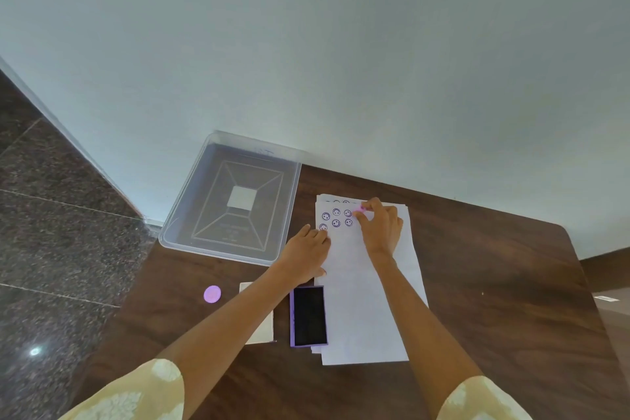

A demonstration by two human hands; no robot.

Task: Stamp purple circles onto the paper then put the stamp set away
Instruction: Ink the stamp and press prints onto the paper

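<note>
Brown table (494, 283) | stamp (359, 211) pinched in right hand (380, 227) | left hand (306, 254) flat on paper (368, 310)

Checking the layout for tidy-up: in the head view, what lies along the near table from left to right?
Purple round cap → cream box, partly under the left forearm → purple ink pad → white paper.

Paper (368, 300) white, purple smiley circles (336, 217) in rows near far end. Stamp (359, 210) pink-purple. Ink pad (309, 316) black, case light purple. Round lid (212, 293) lilac. Card (260, 327) beside pad cream. Tray (191, 215) clear, faint grey line pattern on base, pale square at centre. Table (494, 283) dark brown woodgrain. Sleeves (143, 395) pale yellow with white blotches. Wall (306, 44) pale grey-blue. Floor (51, 215) dark speckled stone, thin light seams.
</note>
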